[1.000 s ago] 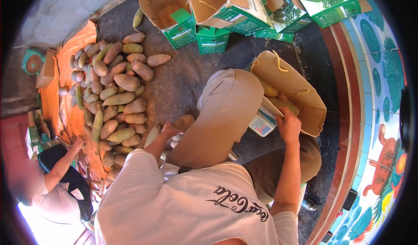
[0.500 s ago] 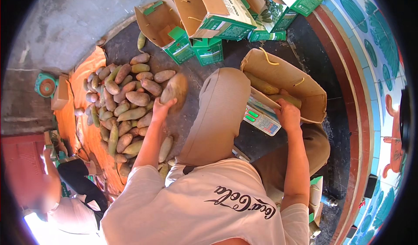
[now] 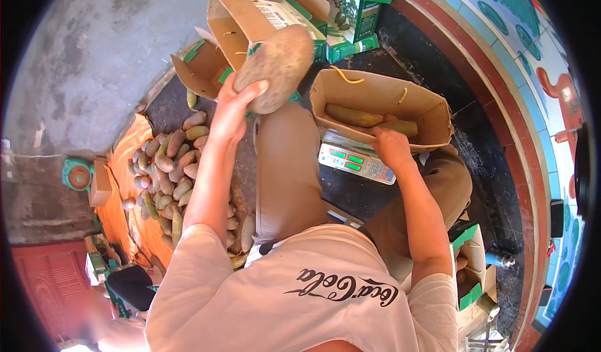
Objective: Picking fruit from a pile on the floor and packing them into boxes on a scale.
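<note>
Fingers of the left hand [image 3: 230, 111] curl around 1 large brownish fruit [image 3: 275, 67], raised above the knee. Right hand [image 3: 391, 148] grips the near wall of an open cardboard box [image 3: 432, 111] holding 2 fruits, on a scale [image 3: 357, 161].

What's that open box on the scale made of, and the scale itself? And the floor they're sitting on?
The box looks like plain brown corrugated cardboard: matte, with folded flaps and creased edges. The scale seems to be plastic with a light, slightly glossy face and coloured buttons; a metal pan is possible but hidden. The floor looks like bare grey concrete, rough and blotchy.
</note>
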A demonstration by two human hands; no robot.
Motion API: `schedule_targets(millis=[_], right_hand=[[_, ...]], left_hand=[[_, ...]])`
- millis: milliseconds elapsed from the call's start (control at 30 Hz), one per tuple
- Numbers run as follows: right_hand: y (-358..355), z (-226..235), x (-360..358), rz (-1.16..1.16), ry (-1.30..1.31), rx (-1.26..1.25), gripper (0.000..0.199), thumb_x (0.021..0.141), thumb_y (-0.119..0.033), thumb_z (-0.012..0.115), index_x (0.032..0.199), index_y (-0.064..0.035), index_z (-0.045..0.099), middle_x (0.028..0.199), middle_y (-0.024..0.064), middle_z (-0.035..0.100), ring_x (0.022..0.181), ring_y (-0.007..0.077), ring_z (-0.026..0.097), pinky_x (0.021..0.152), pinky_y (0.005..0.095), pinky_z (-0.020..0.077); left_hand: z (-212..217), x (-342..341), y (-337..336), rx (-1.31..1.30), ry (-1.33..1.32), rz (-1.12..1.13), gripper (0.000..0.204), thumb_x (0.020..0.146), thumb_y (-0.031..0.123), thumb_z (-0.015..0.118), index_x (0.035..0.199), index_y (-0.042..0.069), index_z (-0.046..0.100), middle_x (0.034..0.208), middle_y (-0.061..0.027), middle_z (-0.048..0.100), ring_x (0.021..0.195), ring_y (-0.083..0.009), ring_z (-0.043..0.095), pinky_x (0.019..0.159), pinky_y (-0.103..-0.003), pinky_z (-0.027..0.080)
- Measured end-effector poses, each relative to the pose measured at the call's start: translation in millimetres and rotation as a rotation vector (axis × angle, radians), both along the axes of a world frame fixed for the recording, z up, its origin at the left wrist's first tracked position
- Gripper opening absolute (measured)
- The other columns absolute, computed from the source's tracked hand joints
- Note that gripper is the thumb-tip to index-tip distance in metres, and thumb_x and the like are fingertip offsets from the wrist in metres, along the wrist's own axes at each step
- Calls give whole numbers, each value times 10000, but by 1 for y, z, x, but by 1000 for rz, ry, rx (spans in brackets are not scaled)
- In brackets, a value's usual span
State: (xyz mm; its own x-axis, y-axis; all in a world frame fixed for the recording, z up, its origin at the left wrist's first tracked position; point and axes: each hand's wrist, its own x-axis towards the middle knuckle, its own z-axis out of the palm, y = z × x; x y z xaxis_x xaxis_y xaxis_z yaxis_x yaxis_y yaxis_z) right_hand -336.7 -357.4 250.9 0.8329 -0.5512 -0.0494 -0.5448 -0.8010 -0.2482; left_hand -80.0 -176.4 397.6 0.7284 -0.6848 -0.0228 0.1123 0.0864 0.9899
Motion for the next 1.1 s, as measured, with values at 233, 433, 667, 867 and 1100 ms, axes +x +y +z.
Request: schedule_targets(millis=[233, 433, 667, 867, 1100], right_hand=[[2, 1, 2, 10, 34, -2, 180, 774, -143, 571, 926, -49, 592, 866, 135, 648, 859, 290, 624, 737, 397, 495], [0, -2, 3, 11, 31, 13, 229, 741, -185, 654, 914, -46, 599, 825, 157, 643, 830, 317, 622, 722, 419, 489], [0, -3, 3, 6, 22, 19, 197, 735, -163, 640, 881, -36, 602, 811, 165, 642, 809, 329, 624, 712, 428, 491], [1, 2, 8, 16, 32, 13, 124, 787, -105, 520, 855, -47, 606, 839, 148, 649, 819, 302, 635, 703, 407, 504], [4, -4, 6, 66, 32, -2, 118, 783, -109, 527, 855, -47, 598, 828, 146, 640, 805, 301, 633, 693, 411, 502]], left_hand=[[-11, -34, -88, 202, -294, -304, 682, 644, 254, 779, 1170, -48, 468, 1086, -133, 573, 985, -204, 556, 869, -316, 431], [-57, -71, -138, 557, -735, -428, 768, 547, 384, 805, 1134, -6, 501, 1060, -165, 582, 990, -262, 567, 861, -337, 449], [-88, -96, -156, 667, -723, -433, 768, 595, 378, 778, 1198, 12, 476, 1139, -197, 532, 1091, -319, 519, 926, -358, 412], [-95, -88, -155, 468, -802, -275, 580, 718, 243, 692, 1218, 43, 474, 1207, -196, 480, 1136, -333, 473, 967, -360, 384], [-38, -72, -107, 6, -860, -11, 374, 742, 98, 667, 1100, 81, 558, 1254, -141, 453, 1143, -266, 467, 946, -359, 414]])
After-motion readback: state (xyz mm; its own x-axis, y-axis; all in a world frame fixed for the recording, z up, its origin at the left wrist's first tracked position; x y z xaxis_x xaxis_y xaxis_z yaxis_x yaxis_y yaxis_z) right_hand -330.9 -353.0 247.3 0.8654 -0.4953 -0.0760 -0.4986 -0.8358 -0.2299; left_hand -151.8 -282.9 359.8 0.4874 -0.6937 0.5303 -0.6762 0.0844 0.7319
